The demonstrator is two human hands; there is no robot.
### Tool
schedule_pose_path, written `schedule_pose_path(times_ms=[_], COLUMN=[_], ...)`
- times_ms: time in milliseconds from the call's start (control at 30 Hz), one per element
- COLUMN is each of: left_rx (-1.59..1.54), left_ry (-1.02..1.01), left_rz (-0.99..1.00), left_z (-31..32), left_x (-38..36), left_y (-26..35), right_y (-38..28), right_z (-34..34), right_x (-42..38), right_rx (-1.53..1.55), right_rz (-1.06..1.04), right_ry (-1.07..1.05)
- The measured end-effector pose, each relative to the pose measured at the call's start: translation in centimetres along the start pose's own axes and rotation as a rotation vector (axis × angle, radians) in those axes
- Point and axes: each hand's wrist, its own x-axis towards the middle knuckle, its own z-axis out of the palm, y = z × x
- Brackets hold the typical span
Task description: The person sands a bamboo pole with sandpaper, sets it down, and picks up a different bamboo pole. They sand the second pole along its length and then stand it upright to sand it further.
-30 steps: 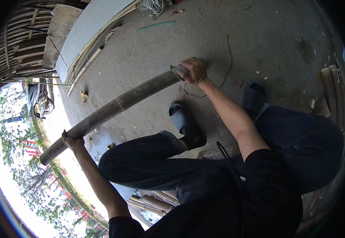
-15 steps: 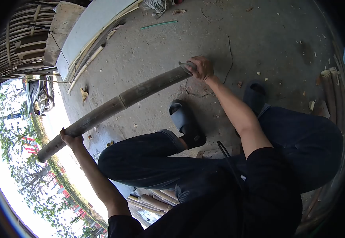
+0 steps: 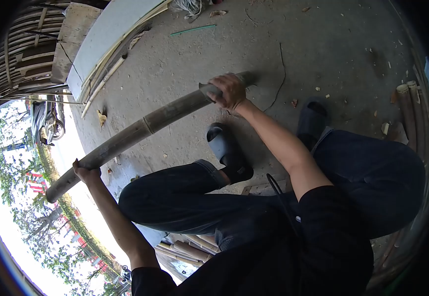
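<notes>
A long, thick bamboo pole (image 3: 170,113) slants across the view, from the lower left up to the middle, with a raised node partway along. Near its lower-left end, my left hand (image 3: 86,172) is wrapped round it. My right hand (image 3: 228,92) is closed on the pole near its upper-right end, and a stretch of pole shows past the fingers. A thin, curved grey piece sticks out by the right hand's fingers; what it is, I cannot make out.
Two sandalled feet (image 3: 224,145) rest on the concrete floor (image 3: 323,54). Several bamboo poles (image 3: 411,116) lie at the right edge. Cut bamboo pieces (image 3: 190,250) lie at the lower left. Thin strips (image 3: 105,84) lie beside a pale board (image 3: 113,32). A motorbike (image 3: 52,123) stands outside.
My right hand has moved left along the pole, from its end to a spot further in, so the end now shows beyond it. My left hand has hardly moved.
</notes>
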Motion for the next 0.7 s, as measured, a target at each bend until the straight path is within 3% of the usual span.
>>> schedule_pose_path(times_ms=[167, 233, 267, 333, 433, 533, 600, 700], left_rx=[-0.055, -0.037, -0.045, -0.083, -0.112, -0.124, -0.117, -0.146], left_ry=[-0.017, -0.063, -0.094, -0.092, -0.1, -0.089, -0.11, -0.173], left_rz=[-0.037, -0.057, -0.023, 0.011, 0.05, 0.075, 0.119, 0.14], left_z=[-0.8, -0.5, -0.2, 0.1, 1.0, 1.6, 2.4, 2.7], left_x=[0.2, -0.3, -0.7, -1.3, -2.9, -4.2, -4.8, -5.3], left_y=[0.0, 0.5, 0.5, 0.9, 1.1, 1.1, 1.4, 1.7], right_y=[5.3, 5.8, 5.8, 6.1, 5.3, 3.1, 0.4, -7.1], right_z=[-1.7, -1.4, -1.4, -1.0, -0.7, 0.0, -0.6, 1.3], right_x=[-1.7, -1.8, -1.9, -2.9, -2.5, -1.2, -0.6, 1.8], right_rx=[-0.046, -0.103, -0.099, -0.146, -0.062, -0.271, -0.07, 0.078], right_rz=[0.031, 0.268, 0.255, 0.356, 0.488, 0.633, 0.483, 0.423], right_ry=[-0.011, 0.043, 0.045, 0.25, 0.341, 0.329, 0.146, 0.044])
